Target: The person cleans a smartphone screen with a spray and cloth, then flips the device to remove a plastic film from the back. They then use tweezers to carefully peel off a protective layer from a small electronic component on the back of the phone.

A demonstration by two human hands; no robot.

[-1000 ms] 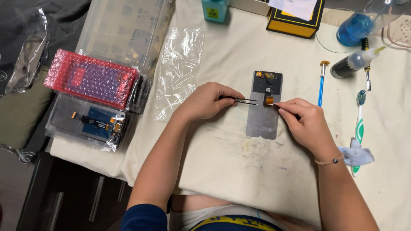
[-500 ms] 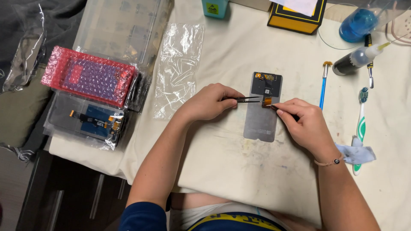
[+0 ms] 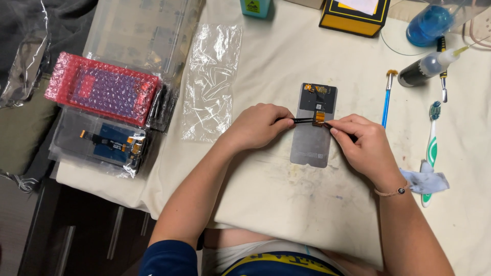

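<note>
One phone screen panel (image 3: 313, 134) lay face down on the cloth-covered table (image 3: 266, 194), straight in front of the person. The left hand (image 3: 257, 125) had its grip pinched together on black tweezers (image 3: 302, 121), whose tips met a small orange flex ribbon (image 3: 319, 118) on the upper half of the panel. The right hand (image 3: 364, 144) rested on the panel's right edge, its grip closed around a thin dark tool whose tip touched the same ribbon; what kind of tool it was could not be told. The panel looked thin, light and brittle, best held by its long edges and kept flat, while the ribbon looked soft and easy to tear, so only its free end should be pinched, and gently. Right of the panel lay one blue brush (image 3: 387, 99), one green and white toothbrush (image 3: 431, 148) and one crumpled wipe (image 3: 428, 181). Beyond it to the right lay one dark squeeze bottle (image 3: 427, 66) and one blue flask (image 3: 428, 24). Left of the panel lay one clear plastic bag (image 3: 209, 82), and farther left one red bubble-wrap packet (image 3: 99, 92) on a stack of bagged parts.
</note>
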